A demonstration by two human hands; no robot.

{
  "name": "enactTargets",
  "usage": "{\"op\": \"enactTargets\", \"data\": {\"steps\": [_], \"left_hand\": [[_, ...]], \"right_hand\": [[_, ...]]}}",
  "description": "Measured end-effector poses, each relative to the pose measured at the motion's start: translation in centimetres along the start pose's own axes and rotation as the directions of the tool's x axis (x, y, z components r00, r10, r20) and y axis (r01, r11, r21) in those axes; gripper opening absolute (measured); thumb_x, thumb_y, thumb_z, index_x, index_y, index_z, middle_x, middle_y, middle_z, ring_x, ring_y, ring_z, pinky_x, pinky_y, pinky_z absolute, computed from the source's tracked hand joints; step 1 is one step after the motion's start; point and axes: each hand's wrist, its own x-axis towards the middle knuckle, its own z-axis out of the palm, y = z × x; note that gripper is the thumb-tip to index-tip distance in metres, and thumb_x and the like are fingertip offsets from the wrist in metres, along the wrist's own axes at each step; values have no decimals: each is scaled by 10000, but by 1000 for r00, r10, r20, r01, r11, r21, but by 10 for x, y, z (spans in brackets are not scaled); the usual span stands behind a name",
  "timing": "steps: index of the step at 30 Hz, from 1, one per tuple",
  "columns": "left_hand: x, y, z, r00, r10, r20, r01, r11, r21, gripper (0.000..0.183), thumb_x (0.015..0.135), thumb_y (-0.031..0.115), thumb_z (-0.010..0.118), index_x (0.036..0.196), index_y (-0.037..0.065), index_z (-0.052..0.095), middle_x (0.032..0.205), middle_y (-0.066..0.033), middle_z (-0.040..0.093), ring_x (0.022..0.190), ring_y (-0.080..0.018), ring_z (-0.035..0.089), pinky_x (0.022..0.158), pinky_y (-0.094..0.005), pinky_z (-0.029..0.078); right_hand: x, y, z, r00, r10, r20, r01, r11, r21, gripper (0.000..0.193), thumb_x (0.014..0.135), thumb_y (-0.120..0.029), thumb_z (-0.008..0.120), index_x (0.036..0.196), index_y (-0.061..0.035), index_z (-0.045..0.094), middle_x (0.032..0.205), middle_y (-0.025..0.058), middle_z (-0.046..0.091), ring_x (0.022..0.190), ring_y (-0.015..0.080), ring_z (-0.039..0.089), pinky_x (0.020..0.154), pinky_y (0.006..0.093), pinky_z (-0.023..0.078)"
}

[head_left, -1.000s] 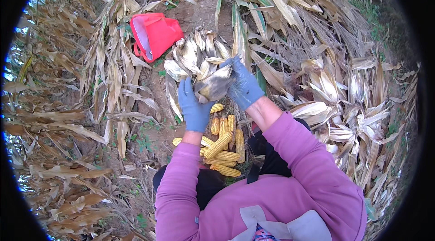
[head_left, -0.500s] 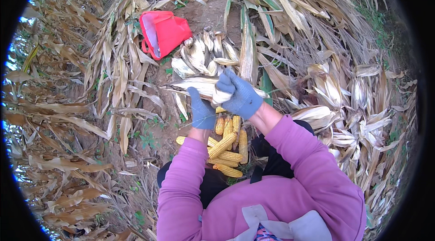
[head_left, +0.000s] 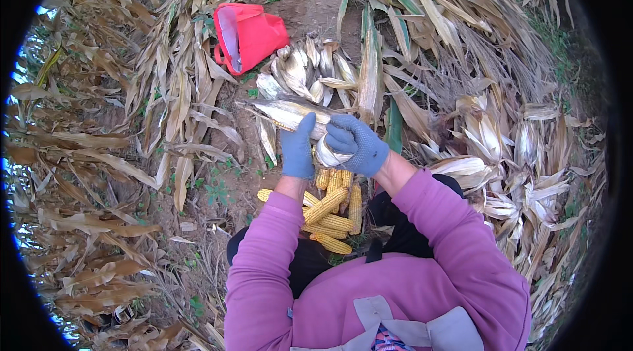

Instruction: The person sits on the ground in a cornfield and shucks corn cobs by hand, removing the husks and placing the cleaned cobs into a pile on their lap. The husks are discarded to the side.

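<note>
Both my hands wear blue-grey gloves. An ear of corn (head_left: 287,112), partly wrapped in pale dry husk, lies across them, with a strip of yellow kernels showing at its underside. My left hand (head_left: 300,148) is closed round the ear from below, thumb up along it. My right hand (head_left: 360,145) is curled into a fist round a strip of loose husk (head_left: 328,153) at the ear's right end; the fingertips are hidden. Beneath my hands lie several bare yellow corn cobs (head_left: 326,209) in a small heap between my knees.
Several unhusked ears (head_left: 300,68) lie piled just beyond my hands, beside a red bag (head_left: 254,37) with its mouth open. Dry stalks and leaves (head_left: 455,14) cover the ground at far right. Emptied husks (head_left: 488,153) are heaped to my right. Dry corn plants (head_left: 86,153) fill the left.
My right hand has come down and slightly right, drawing a husk strip downward. My left hand has shifted right along the ear, baring some kernels. The whole view has shifted slightly.
</note>
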Motion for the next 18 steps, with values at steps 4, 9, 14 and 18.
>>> {"op": "enactTargets", "data": {"steps": [4,9,14,18], "left_hand": [[18,36,-14,986,161,-42,-162,987,-10,479,819,117,658,1241,-8,468,1082,-109,587,933,-203,605,817,-335,502],[44,69,-86,939,35,-342,-109,974,-198,435,804,164,687,1155,-13,502,1021,-107,590,884,-211,609,788,-357,507],[40,57,-56,860,445,-251,-418,895,156,584,753,118,749,1238,-14,452,1119,-107,572,959,-211,583,852,-312,472],[25,52,-34,902,432,-2,-381,798,468,655,697,162,794,1216,-44,451,1088,-137,591,938,-223,588,840,-339,469]], "right_hand": [[-22,0,1,994,-67,85,108,668,-736,351,916,-152,484,578,-111,400,534,-30,352,461,91,354,458,255,302],[-45,-14,-20,952,86,294,283,125,-951,329,907,-217,525,611,-79,484,576,-31,411,516,78,358,485,248,296],[-33,-20,-23,946,-147,-290,-171,532,-829,271,919,-268,543,745,-60,542,648,-25,503,572,67,431,527,224,351],[-10,-18,-30,847,-526,-79,73,262,-962,311,887,-290,604,1024,-12,575,889,62,613,807,121,579,732,269,472]]}}
